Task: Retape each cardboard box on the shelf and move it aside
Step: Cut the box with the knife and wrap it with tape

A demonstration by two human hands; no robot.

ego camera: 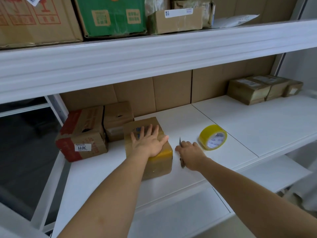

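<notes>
Left hand (148,143) flat on the taped box (147,148) – right hand (188,152) grips a knife (181,158); probably sliding it aside next.

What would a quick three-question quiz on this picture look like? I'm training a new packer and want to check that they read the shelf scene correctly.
1. True or false: the left hand lies flat on top of the small cardboard box.
2. What does the right hand hold? A) the tape roll B) a small knife C) a label
3. Fill in: the yellow tape roll stands on the shelf to the ____ of the right hand.

Key: 1 true; 2 B, the knife is gripped beside the box; 3 right.
</notes>
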